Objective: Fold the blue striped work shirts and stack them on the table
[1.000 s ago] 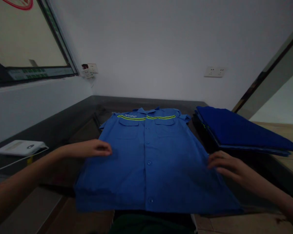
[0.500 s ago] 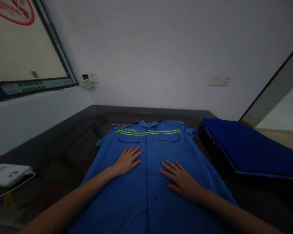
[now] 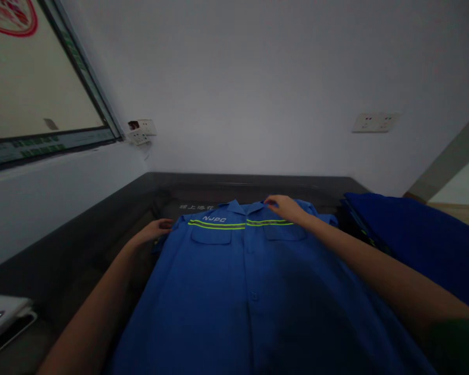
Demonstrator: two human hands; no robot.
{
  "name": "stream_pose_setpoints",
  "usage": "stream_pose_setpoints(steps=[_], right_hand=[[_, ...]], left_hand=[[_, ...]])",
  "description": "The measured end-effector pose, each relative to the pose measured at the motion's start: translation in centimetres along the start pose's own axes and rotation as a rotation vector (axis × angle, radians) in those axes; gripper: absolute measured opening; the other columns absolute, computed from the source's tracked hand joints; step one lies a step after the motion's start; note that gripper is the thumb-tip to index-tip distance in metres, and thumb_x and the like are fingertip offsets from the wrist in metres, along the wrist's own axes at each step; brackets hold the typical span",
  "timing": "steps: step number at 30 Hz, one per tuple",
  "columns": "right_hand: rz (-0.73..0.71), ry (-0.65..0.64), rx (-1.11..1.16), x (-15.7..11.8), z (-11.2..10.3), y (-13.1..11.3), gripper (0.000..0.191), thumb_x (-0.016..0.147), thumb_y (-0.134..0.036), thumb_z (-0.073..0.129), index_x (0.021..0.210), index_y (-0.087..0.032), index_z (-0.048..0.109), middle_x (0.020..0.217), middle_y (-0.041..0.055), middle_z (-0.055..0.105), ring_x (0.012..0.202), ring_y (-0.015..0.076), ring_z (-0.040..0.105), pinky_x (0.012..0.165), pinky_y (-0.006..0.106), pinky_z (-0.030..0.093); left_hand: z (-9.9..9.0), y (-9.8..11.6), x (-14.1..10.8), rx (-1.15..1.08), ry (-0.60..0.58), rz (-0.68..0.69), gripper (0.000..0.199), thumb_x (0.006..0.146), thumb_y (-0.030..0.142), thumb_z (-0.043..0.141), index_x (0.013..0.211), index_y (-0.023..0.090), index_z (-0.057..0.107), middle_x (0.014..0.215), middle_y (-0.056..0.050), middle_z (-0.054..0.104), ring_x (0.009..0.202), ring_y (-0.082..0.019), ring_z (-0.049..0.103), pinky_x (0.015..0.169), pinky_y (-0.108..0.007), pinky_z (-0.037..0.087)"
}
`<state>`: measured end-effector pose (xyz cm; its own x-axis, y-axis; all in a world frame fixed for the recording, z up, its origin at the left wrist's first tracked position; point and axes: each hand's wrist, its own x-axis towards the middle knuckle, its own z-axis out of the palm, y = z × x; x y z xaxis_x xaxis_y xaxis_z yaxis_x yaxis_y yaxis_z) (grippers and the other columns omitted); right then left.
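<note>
A blue short-sleeved work shirt [image 3: 203, 281] lies front up and flat, with its collar at the far end. It has yellow-green stripes, white "NJPG"-like lettering, two flap pockets and a button front. At the shirt's left shoulder and sleeve edge is my left hand [image 3: 153, 230], its fingers curled together on the cloth. My right hand [image 3: 286, 206] reaches across the chest to the collar's right side, where thumb and fingers pinch the fabric. The exact grip of both fingertips is partly hidden.
Folded dark blue garments [image 3: 414, 234] are stacked to the right. A white device [image 3: 3, 312] with a cable sits at the near left. The dark table [image 3: 136, 192] meets a wall with sockets [image 3: 375, 122]; a window [image 3: 42, 78] is on the left.
Both hands have left the shirt's middle, where they lay flat with fingers spread. The left moved out to the shoulder and sleeve, the right up to the collar. The view shifted slightly.
</note>
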<state>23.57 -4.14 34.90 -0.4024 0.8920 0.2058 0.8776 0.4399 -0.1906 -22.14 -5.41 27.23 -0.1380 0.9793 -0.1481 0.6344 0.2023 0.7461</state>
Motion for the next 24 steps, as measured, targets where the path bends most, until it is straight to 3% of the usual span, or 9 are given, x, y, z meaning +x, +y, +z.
stream_pose_setpoints(steps=[3, 6, 10, 15, 19, 24], right_hand=[[0.093, -0.017, -0.020, 6.4, 0.6, 0.2, 0.032, 0.089, -0.012, 0.046, 0.115, -0.015, 0.065, 0.112, 0.0090, 0.068, 0.103, 0.0186, 0.062, 0.089, 0.027, 0.045], [0.085, -0.089, -0.029, 10.4, 3.2, -1.4, 0.031, 0.086, -0.010, 0.050, 0.109, -0.018, 0.068, 0.110, 0.0070, 0.069, 0.102, 0.0180, 0.063, 0.086, 0.024, 0.046], [0.071, -0.213, -0.040, 13.2, 6.8, -3.4, 0.032, 0.079, -0.008, 0.056, 0.106, -0.018, 0.070, 0.109, 0.0091, 0.070, 0.097, 0.0204, 0.066, 0.079, 0.025, 0.047], [-0.003, -0.379, -0.006, 14.7, 8.5, -3.8, 0.024, 0.073, -0.010, 0.065, 0.094, -0.014, 0.073, 0.100, 0.0109, 0.073, 0.086, 0.0207, 0.067, 0.071, 0.023, 0.048], [-0.021, -0.362, 0.028, 15.3, 8.1, -3.9, 0.016, 0.073, -0.010, 0.063, 0.084, -0.013, 0.074, 0.090, 0.0096, 0.074, 0.078, 0.0193, 0.067, 0.067, 0.022, 0.047], [-0.010, -0.085, 0.051, 15.2, 5.8, -4.9, 0.026, 0.083, -0.014, 0.051, 0.103, -0.014, 0.067, 0.105, 0.0092, 0.068, 0.093, 0.0198, 0.061, 0.076, 0.025, 0.045]], left_hand=[[0.6, 0.1, 0.6, -0.075, -0.061, 0.057, 0.057, 0.045, 0.043, 0.078, 0.094, 0.015, 0.068, 0.091, -0.007, 0.073, 0.097, -0.029, 0.066, 0.080, -0.034, 0.053], [0.7, 0.3, 1.1, -0.097, -0.143, 0.056, 0.055, 0.044, 0.046, 0.077, 0.090, 0.016, 0.069, 0.085, -0.005, 0.074, 0.093, -0.029, 0.067, 0.080, -0.035, 0.053], [0.5, 0.2, 1.3, -0.089, -0.230, 0.083, 0.043, 0.047, 0.040, 0.073, 0.084, 0.018, 0.068, 0.084, -0.002, 0.074, 0.091, -0.026, 0.067, 0.082, -0.033, 0.051], [1.1, 0.2, 1.0, -0.016, -0.149, 0.133, 0.022, 0.050, 0.031, 0.066, 0.067, 0.019, 0.062, 0.068, 0.000, 0.067, 0.072, -0.021, 0.063, 0.067, -0.029, 0.049], [0.6, 1.2, 0.5, 0.050, 0.087, 0.212, 0.012, 0.056, 0.027, 0.059, 0.062, 0.019, 0.053, 0.059, 0.003, 0.056, 0.063, -0.016, 0.055, 0.060, -0.025, 0.042], [-1.3, 3.8, -1.1, 0.198, 0.685, 0.421, 0.005, 0.063, 0.016, 0.048, 0.063, 0.020, 0.044, 0.062, 0.001, 0.048, 0.064, -0.015, 0.049, 0.062, -0.025, 0.038]])
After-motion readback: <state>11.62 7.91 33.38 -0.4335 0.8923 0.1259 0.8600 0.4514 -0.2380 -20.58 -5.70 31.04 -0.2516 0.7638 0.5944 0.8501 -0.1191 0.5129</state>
